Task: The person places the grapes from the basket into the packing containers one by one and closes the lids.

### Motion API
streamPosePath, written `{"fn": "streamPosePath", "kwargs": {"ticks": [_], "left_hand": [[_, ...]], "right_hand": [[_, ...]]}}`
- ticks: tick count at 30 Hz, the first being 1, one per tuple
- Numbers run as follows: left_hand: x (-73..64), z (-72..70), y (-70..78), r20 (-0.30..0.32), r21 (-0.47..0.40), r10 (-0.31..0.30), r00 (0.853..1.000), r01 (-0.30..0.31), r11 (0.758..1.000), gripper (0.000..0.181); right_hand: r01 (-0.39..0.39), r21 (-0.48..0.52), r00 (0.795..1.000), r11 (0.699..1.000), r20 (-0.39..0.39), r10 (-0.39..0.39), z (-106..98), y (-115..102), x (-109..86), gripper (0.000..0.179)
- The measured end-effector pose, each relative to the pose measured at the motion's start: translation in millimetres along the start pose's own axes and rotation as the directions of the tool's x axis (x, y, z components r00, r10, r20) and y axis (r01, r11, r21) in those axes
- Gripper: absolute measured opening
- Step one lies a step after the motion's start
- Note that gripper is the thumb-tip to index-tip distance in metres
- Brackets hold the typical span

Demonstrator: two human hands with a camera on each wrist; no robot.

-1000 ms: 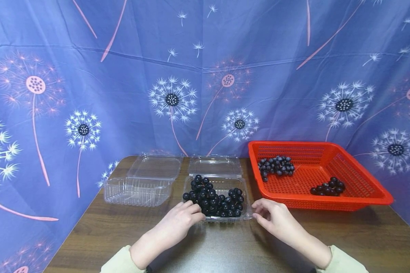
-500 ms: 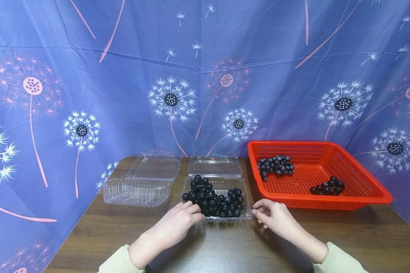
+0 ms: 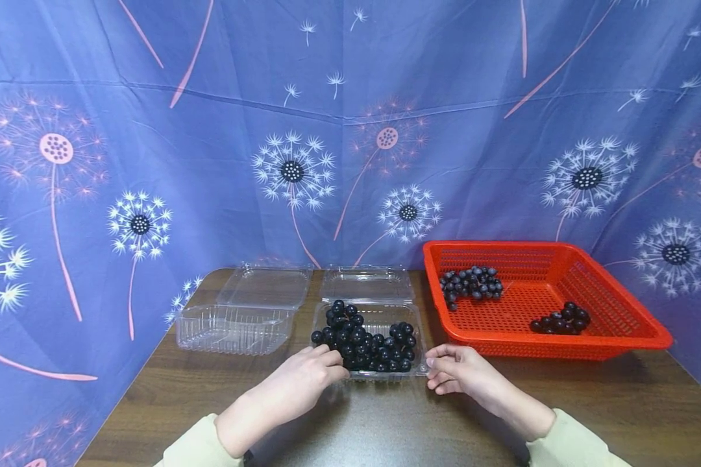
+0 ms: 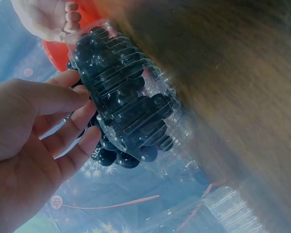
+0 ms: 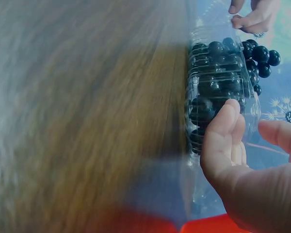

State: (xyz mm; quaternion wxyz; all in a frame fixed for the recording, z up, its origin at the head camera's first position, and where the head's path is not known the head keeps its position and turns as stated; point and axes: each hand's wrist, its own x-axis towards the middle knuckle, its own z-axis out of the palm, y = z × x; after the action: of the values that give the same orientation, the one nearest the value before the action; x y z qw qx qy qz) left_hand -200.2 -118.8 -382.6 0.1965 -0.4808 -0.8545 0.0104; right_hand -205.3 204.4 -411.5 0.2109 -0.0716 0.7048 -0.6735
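Note:
Black grapes (image 3: 356, 340) heap up in a clear plastic clamshell container (image 3: 417, 327), its hinged lid (image 3: 368, 284) folded back. My left hand (image 3: 309, 373) is at the container's front-left rim, fingers bent over the edge beside the grapes; in the left wrist view the thumb lies along the rim. My right hand (image 3: 461, 373) stays at the front-right corner. In the right wrist view its fingers (image 5: 228, 114) reach along the container wall, with a gap to the thumb. Some of the left hand's fingertips are hidden behind the rim in the head view.
On the left stands a second clear clamshell container (image 3: 233, 329), lid open. A red plastic basket (image 3: 520, 344) to the right holds two bunches of grapes, one bunch (image 3: 473, 283) at the back left, another bunch (image 3: 561, 319) at the front. A blue dandelion-print curtain (image 3: 210, 162) hangs behind the wooden table (image 3: 169, 389).
My right hand has shifted slightly left toward the container's corner, and its fingers have changed their spread. My left hand has hardly moved. The grapes stay almost as they were.

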Motion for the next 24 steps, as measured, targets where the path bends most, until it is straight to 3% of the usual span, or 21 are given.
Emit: {"fn": "streamPosePath", "kwargs": {"ticks": [6,12,15,24], "left_hand": [[0.2,-2.8,-0.3,0.023,0.013,0.011,1.000,-0.011,1.000,0.032],[2.0,-10.7,-1.6,-0.001,0.028,0.032,1.000,-0.032,0.999,0.033],[4.5,-17.9,-3.4,-0.002,0.031,0.037,0.999,-0.036,0.999,0.031],[20.9,-47.7,-9.5,0.077,0.081,0.008,0.997,-0.015,0.997,0.036]], "right_hand": [[-0.038,0.131,0.997,0.991,0.066,0.030,-0.8,1.9,0.3,0.021],[-0.048,0.212,0.992,0.976,0.120,0.023,0.6,2.9,2.6,0.017],[-0.056,0.270,0.991,0.961,0.134,0.020,0.9,4.1,3.2,0.014],[-0.050,0.434,0.986,0.899,0.165,-0.025,0.6,10.9,4.5,0.020]]}}
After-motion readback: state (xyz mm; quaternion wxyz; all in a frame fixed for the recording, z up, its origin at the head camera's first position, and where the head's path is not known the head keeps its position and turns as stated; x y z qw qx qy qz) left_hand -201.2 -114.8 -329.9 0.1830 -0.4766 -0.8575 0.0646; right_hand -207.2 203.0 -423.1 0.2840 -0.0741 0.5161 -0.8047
